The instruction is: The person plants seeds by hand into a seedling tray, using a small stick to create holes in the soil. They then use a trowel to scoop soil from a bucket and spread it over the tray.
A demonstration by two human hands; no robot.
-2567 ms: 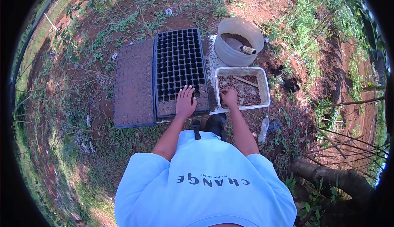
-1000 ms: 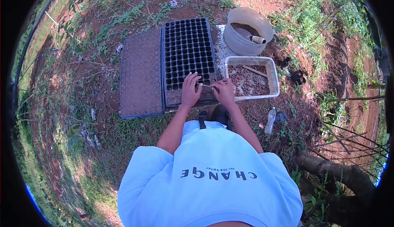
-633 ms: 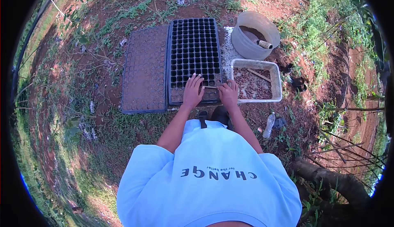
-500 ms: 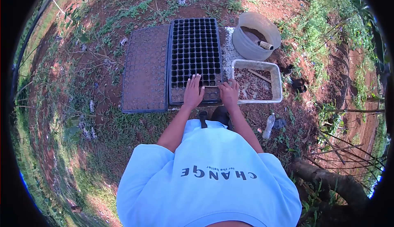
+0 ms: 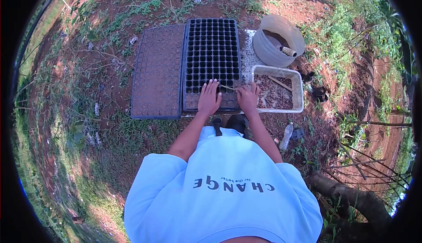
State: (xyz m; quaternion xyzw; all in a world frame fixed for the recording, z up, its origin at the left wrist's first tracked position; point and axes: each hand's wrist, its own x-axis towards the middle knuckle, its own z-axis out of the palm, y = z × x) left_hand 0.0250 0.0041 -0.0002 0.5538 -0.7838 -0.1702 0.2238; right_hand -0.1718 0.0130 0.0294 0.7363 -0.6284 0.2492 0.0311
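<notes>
A black seedling tray [image 5: 212, 45] lies in front of me, most of its cells dark and hollow, with soil in the rows nearest me. Flat on the tray's near part rests my left hand [image 5: 209, 98], fingers stretched out and thumb apart. My right hand [image 5: 248, 97] is closed on a thin stick [image 5: 227, 87] at the tray's near right edge. The stick slants across the cells, its far tip close to my left fingers. To the left, a second seedling tray [image 5: 157, 71] is covered with soil.
At right, a white plastic basin [image 5: 300, 91] holds many small brown pieces and a flat wooden strip [image 5: 280, 83]. Behind it stands a round, pale container [image 5: 263, 49] with soil and a cylindrical object inside. A clear bottle [image 5: 286, 136] lies on the ground.
The stick has swung from lying level along a row to a slant, its left tip farther from me. My right hand stays closed on it, and my left hand remains flat.
</notes>
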